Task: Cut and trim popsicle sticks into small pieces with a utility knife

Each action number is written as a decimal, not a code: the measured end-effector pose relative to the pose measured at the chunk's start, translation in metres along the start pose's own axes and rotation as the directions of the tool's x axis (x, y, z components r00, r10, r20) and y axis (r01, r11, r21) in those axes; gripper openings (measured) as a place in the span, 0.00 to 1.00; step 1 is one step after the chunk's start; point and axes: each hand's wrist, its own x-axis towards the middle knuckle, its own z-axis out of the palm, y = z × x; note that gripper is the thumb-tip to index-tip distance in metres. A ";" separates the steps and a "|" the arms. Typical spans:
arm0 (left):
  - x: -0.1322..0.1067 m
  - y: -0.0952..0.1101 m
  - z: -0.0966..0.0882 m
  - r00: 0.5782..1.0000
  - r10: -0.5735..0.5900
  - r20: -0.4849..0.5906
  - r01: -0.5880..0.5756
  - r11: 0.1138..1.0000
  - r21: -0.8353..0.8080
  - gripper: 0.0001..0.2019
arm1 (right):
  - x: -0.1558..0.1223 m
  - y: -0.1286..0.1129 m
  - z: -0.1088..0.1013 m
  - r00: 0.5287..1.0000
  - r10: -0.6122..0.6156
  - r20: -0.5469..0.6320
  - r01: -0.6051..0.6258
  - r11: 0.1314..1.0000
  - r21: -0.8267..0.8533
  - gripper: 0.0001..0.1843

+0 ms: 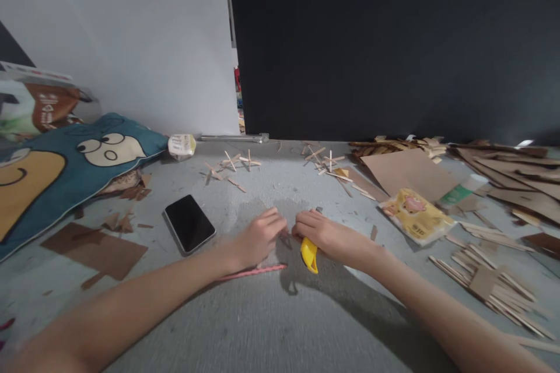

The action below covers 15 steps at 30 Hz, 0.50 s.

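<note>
My left hand [261, 238] is closed in a pinch over the middle of the table. Whatever its fingertips hold is too small and blurred to name. A pink twisted strip [265, 270] lies on the table just below that wrist. Close by on the right, my right hand [315, 229] is wrapped round yellow-handled scissors [310, 256]. A yellow loop of the handle sticks out below the palm, and the blades are hidden. The two hands face each other with a narrow gap between their fingers.
A phone [189, 224] lies left of my hands, near brown cardboard [94, 249] and a blue cushion [118, 148]. Crossed wooden sticks [238, 161] stand behind. At right are a yellow packet [417, 215], a green-and-white bottle [464, 189] and loose sticks [494, 280]. A black panel [394, 46] rises behind.
</note>
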 end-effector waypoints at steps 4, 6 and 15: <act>-0.001 -0.003 0.005 0.998 0.036 -0.046 -0.036 0.999 0.000 0.18 | 0.001 -0.003 -0.006 0.998 0.024 0.052 -0.025 0.999 0.022 0.11; -0.001 -0.008 0.005 0.996 0.015 -0.091 -0.015 1.000 -0.007 0.17 | -0.002 -0.001 -0.007 0.997 0.031 0.066 -0.033 0.999 0.033 0.13; 0.002 -0.016 0.001 0.976 -0.023 -0.216 0.008 0.997 -0.072 0.11 | -0.026 0.031 -0.011 0.969 0.200 -0.146 -0.185 0.977 0.109 0.17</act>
